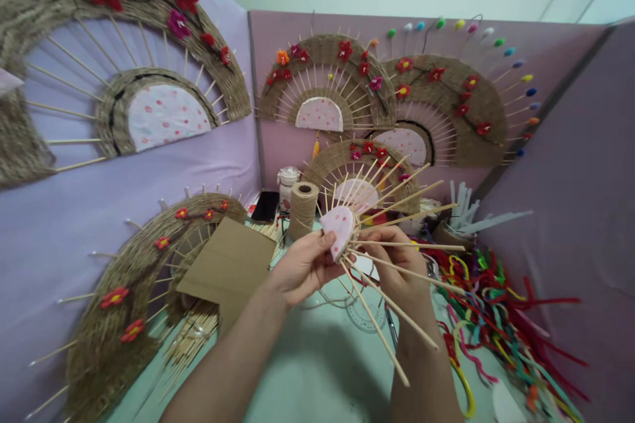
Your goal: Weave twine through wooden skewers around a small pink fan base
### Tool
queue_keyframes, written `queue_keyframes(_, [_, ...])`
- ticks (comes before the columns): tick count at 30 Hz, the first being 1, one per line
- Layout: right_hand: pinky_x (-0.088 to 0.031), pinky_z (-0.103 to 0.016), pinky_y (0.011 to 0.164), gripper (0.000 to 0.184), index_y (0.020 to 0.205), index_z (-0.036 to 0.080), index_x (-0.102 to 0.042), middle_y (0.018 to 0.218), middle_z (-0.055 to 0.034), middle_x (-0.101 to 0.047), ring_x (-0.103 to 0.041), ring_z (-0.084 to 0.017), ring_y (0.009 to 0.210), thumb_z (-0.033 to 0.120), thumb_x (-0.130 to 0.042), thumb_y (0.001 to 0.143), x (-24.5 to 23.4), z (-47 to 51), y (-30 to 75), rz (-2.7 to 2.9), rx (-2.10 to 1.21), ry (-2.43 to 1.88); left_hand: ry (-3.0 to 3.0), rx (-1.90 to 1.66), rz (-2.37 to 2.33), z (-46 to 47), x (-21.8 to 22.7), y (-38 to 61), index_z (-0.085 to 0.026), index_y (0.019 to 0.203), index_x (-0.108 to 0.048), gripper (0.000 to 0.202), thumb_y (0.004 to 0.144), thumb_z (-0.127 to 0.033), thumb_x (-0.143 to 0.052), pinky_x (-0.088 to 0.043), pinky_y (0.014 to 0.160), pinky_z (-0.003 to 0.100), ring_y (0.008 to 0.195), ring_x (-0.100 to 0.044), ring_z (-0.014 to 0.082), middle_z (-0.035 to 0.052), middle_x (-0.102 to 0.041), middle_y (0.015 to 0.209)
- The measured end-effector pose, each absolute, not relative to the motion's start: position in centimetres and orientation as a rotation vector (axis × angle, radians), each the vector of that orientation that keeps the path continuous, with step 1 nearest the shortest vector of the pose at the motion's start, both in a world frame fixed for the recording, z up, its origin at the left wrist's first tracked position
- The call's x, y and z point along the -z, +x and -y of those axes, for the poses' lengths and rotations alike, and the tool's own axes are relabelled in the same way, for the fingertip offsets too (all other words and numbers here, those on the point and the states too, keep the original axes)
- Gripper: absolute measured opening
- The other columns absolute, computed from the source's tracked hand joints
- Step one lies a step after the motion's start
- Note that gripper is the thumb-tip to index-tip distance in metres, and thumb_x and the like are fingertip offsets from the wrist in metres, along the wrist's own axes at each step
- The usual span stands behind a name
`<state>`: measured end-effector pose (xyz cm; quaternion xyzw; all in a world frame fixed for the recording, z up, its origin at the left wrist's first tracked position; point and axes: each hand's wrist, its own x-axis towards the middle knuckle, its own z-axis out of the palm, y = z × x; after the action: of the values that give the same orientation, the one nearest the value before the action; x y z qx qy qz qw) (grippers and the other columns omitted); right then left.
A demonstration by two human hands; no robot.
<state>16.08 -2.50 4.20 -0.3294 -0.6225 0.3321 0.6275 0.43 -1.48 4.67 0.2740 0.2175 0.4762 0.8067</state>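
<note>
My left hand (pixel 310 263) grips a small unfinished fan by its half-round pad (pixel 338 230), white with pink dots, thumb on its face. Thin wooden sticks (pixel 397 203) spread out from the pad's curved edge, with some twine (pixel 353 238) woven round their bases. My right hand (pixel 399 259) is behind the lower sticks, its fingers closed close to the twine; what they pinch is hidden. Loose twine hangs in a loop below the hands. Just beyond my left hand stands a twine spool (pixel 303 210).
Finished twine fans with felt flowers lean on the left (pixel 183 112) and back (pixel 327 79) panels. Cardboard (pixel 233 264) lies over bundled sticks (pixel 191 337) at left. Colourful pipe cleaners (pixel 501 324) heap at right, near a pot of white strips (pixel 464 211). A phone (pixel 265 206) lies behind.
</note>
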Motion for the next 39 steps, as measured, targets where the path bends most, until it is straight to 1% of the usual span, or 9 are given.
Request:
queue_keyframes(6, [-0.045,-0.021,0.059,0.002,0.085,0.022,-0.057,0.076,0.0018,-0.057,-0.055,-0.011,0.066,0.021,-0.059,0.084,-4.4,2.7,15.3,1.402,-0.47,-0.862,0.455,-0.944,-0.468,1.3,-4.8,0.9,-0.005,0.089,-0.061,0.014,0.088,-0.014,-0.05,-0.055,0.055,0.017,0.057,-0.065,0.0101,0.0072,-0.067,0.071])
queue_keyframes(15, [-0.048,-0.027,0.068,0.02,0.105,0.025,-0.061,0.091,-0.0018,-0.063,-0.059,-0.014,0.075,0.023,-0.059,0.085,-4.3,2.6,15.8,1.476,-0.486,-0.856,0.209,-0.746,-0.471,0.6,-5.1,1.2,-0.004,0.095,-0.06,0.026,0.094,-0.02,-0.039,-0.051,0.049,0.01,0.051,-0.06,0.0053,0.007,-0.062,0.072])
queue_keyframes(20, [-0.049,-0.029,0.071,0.009,0.089,0.022,-0.065,0.087,-0.003,-0.066,-0.062,-0.017,0.079,0.027,-0.058,0.086,-4.2,2.5,15.8,1.497,-0.449,-0.942,0.301,-0.779,-0.5,0.1,-4.1,1.4,-0.004,0.091,-0.061,0.027,0.093,-0.024,-0.042,-0.049,0.05,0.01,0.05,-0.059,0.004,0.0081,-0.062,0.073])
queue_keyframes(25, [-0.048,-0.029,0.072,0.008,0.086,0.02,-0.065,0.083,-0.0028,-0.066,-0.061,-0.017,0.076,0.027,-0.061,0.083,-4.5,2.4,15.4,1.266,-0.303,-1.017,0.797,-1.056,-0.714,-0.2,-2.7,1.6,-0.015,0.108,-0.057,0.033,0.085,-0.038,-0.055,-0.042,0.043,0.017,0.046,-0.053,0.0067,0.0016,-0.061,0.07])
queue_keyframes(27, [-0.047,-0.028,0.071,0.009,0.085,0.019,-0.065,0.083,-0.0025,-0.065,-0.06,-0.016,0.076,0.027,-0.061,0.083,-4.6,2.4,15.4,1.199,-0.27,-1.027,1.025,-1.235,-0.798,0.0,-2.6,1.6,-0.018,0.109,-0.057,0.033,0.079,-0.03,-0.063,-0.043,0.05,0.017,0.056,-0.056,0.0078,0.0012,-0.062,0.078])
queue_keyframes(29, [-0.047,-0.026,0.068,0.009,0.084,0.019,-0.064,0.08,-0.0018,-0.064,-0.059,-0.015,0.073,0.027,-0.061,0.083,-4.7,2.4,15.4,1.177,-0.283,-1.032,1.267,-1.382,-0.831,0.3,-2.8,1.7,-0.019,0.108,-0.06,0.038,0.071,-0.016,-0.068,-0.047,0.072,0.021,0.084,-0.061,0.0125,0.004,-0.063,0.096])
queue_keyframes(32, [-0.046,-0.024,0.063,0.01,0.083,0.018,-0.064,0.075,-0.001,-0.063,-0.057,-0.013,0.067,0.028,-0.061,0.082,-4.8,2.5,15.3,1.178,-0.336,-1.085,1.458,-1.496,-0.748,0.7,-2.9,2.3,-0.022,0.111,-0.062,0.049,0.065,-0.009,-0.071,-0.035,0.101,0.029,0.118,-0.05,0.019,0.0066,-0.059,0.122])
queue_keyframes(36, [-0.046,-0.025,0.06,0.013,0.081,0.017,-0.064,0.073,-0.0018,-0.063,-0.057,-0.014,0.064,0.03,-0.061,0.081,-4.7,2.5,15.1,1.167,-0.412,-1.127,1.332,-1.503,-0.607,0.8,-1.9,3.2,-0.02,0.102,-0.066,0.032,0.071,-0.016,-0.07,-0.04,0.099,0.033,0.109,-0.057,0.0198,0.0069,-0.064,0.114])
queue_keyframes(39, [-0.046,-0.026,0.06,0.016,0.083,0.017,-0.064,0.074,-0.0025,-0.064,-0.058,-0.015,0.065,0.033,-0.06,0.081,-4.6,2.6,15.2,1.185,-0.442,-1.159,1.264,-1.493,-0.598,0.5,-1.3,3.2,-0.02,0.095,-0.067,0.023,0.072,-0.017,-0.07,-0.046,0.092,0.031,0.098,-0.062,0.0171,0.0048,-0.068,0.103])
